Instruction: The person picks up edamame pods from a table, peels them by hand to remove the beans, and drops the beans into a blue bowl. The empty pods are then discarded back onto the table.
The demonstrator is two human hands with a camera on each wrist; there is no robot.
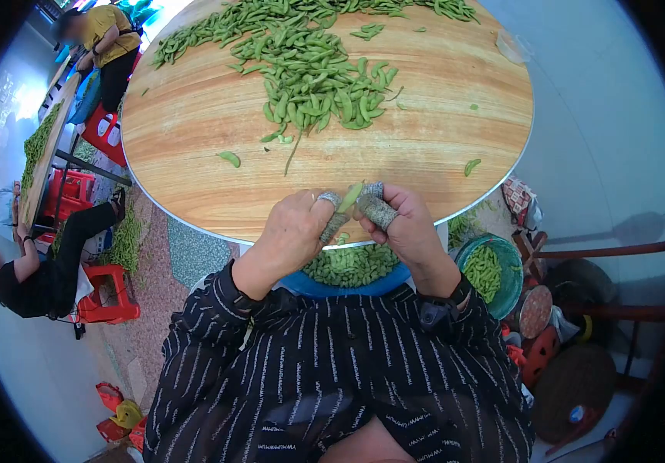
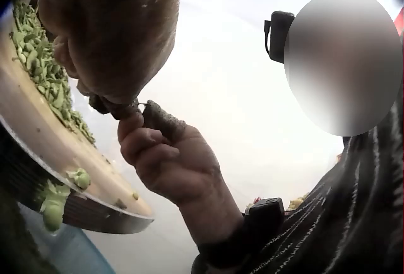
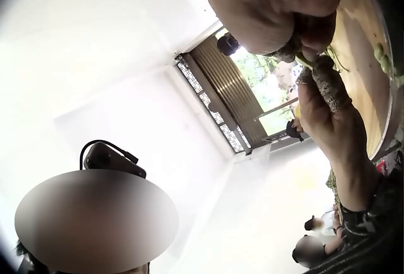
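Left hand: the left hand [image 1: 294,231] is curled, its taped thumb and forefinger pinching the lower end of the edamame pod [image 1: 349,197].
Right hand: the right hand [image 1: 402,224] is curled too, its taped fingertips [image 1: 376,210] pinched on the same pod from the other side.
Pod: green, slim, tilted, its tip sticking up between the two thumbs.
Pod's place: over the near rim of the round wooden table [image 1: 194,147], just above the blue basin [image 1: 348,284] of pods.
Table: a heap of edamame pods [image 1: 309,77] lies well beyond the hands.
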